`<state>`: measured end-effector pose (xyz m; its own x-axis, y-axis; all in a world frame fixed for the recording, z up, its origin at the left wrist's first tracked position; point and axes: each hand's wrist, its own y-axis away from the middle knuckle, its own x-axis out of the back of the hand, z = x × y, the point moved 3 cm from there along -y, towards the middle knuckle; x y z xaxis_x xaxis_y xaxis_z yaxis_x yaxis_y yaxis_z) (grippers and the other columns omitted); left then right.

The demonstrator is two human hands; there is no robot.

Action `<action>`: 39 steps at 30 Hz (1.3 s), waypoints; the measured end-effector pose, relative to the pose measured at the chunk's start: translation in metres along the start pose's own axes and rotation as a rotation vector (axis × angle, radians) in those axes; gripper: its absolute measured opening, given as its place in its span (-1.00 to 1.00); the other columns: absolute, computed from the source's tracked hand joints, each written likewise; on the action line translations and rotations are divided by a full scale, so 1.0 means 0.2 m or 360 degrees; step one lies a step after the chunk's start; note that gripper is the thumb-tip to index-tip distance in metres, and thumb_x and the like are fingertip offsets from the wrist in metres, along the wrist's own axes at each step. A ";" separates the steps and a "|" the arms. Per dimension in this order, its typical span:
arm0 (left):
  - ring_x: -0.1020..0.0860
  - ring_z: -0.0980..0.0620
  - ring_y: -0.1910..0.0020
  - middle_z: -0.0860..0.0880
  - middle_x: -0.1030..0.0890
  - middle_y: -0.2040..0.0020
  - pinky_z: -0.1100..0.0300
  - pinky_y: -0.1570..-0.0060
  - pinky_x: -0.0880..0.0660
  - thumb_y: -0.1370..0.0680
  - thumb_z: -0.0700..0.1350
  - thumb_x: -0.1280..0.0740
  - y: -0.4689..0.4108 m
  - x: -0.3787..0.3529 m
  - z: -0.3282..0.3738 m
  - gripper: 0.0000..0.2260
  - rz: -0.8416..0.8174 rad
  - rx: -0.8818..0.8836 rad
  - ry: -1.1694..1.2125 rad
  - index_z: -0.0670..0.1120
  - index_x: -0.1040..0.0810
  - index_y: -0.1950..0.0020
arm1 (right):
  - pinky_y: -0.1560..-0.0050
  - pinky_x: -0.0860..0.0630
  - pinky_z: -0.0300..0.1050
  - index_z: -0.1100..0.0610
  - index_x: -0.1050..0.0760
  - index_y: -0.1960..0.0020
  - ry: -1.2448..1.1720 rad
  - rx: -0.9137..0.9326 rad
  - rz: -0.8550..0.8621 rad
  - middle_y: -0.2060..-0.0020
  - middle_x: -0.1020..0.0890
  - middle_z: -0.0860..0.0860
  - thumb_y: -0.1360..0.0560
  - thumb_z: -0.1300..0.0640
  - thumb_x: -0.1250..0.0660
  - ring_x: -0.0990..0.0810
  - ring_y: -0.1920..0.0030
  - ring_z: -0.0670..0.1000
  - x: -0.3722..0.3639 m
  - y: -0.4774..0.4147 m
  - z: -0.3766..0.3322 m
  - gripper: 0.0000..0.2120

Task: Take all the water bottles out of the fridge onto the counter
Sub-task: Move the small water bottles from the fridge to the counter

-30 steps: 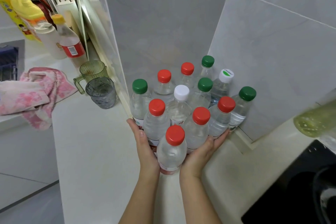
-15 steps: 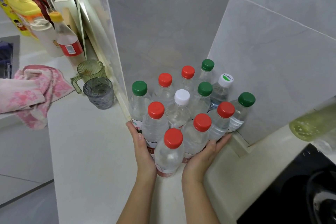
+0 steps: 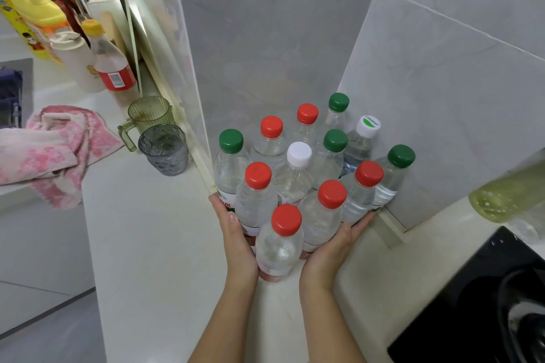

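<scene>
Now the straight fingers (image 3: 228, 215) of the left hand (image 3: 239, 244) press flat on the 9 o'clock side of the group of clear plastic water bottles (image 3: 295, 184) with red, green and white caps. The right hand (image 3: 327, 253) cups its 4 o'clock side, fingers stretched, gripping nothing. The bottles stand upright on the pale white counter (image 3: 147, 244), at 12 o'clock from both hands and equally near to each, inside the grey tiled corner (image 3: 265, 53).

One legible mark — "Cestbon" in green on the rear white bottle cap (image 3: 367, 126) — all else unreadable.
</scene>
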<state>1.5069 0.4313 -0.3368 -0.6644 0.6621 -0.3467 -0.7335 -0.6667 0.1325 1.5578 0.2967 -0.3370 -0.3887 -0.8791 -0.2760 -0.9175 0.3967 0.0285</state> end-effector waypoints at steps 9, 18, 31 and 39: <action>-0.13 0.22 -0.51 0.05 -0.17 -0.58 0.23 -0.48 -0.09 -0.66 0.12 -0.02 0.07 0.12 0.11 -0.48 -0.0024 0.0000 -0.0545 -0.03 -0.09 -0.59 | -0.50 -0.21 -0.10 -0.17 0.02 -0.59 0.0195 -0.0094 -0.0301 -0.54 -0.16 -0.22 -0.55 -0.10 -0.15 -0.22 -0.50 -0.20 0.10 0.07 -0.14 -0.34; -0.09 0.13 -0.54 0.06 -0.10 -0.59 0.37 -0.36 0.01 -0.68 -0.01 -0.11 0.41 0.26 0.34 -0.49 -0.0109 0.0054 -0.1150 -0.05 -0.04 -0.60 | -0.54 -0.14 -0.06 -0.16 -0.03 -0.57 0.0740 -0.0189 -0.0913 -0.52 -0.17 -0.29 -0.47 -0.04 -0.24 -0.16 -0.48 -0.31 0.30 0.24 -0.33 -0.28; 0.18 0.06 -0.57 0.07 0.13 -0.59 0.06 -0.54 0.09 -0.52 0.32 0.15 1.10 0.37 0.58 -0.30 -0.0083 -0.0489 -0.2233 0.04 0.12 -0.60 | -0.50 0.05 -0.22 -0.37 0.16 -0.45 0.1195 0.0329 -0.1945 -0.55 0.06 -0.29 -0.51 -0.22 -0.19 0.11 -0.50 -0.36 0.48 0.49 -0.65 -0.32; 0.41 0.09 -0.50 0.11 0.34 -0.54 0.10 -0.48 0.30 -0.48 0.37 0.26 1.61 0.57 0.66 -0.33 0.0220 -0.0332 -0.2489 0.13 0.33 -0.52 | -0.56 0.10 0.00 -0.23 0.22 -0.56 0.1451 0.0834 -0.2424 -0.57 0.21 -0.21 -0.56 -0.31 -0.10 0.24 -0.56 -0.12 0.55 0.81 -0.72 -0.29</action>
<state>1.1759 0.3375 -0.2114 -0.3037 0.1907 0.9335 -0.7130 -0.6954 -0.0899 1.3533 0.2256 -0.2247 0.5650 -0.2937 0.7711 -0.4276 -0.9034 -0.0308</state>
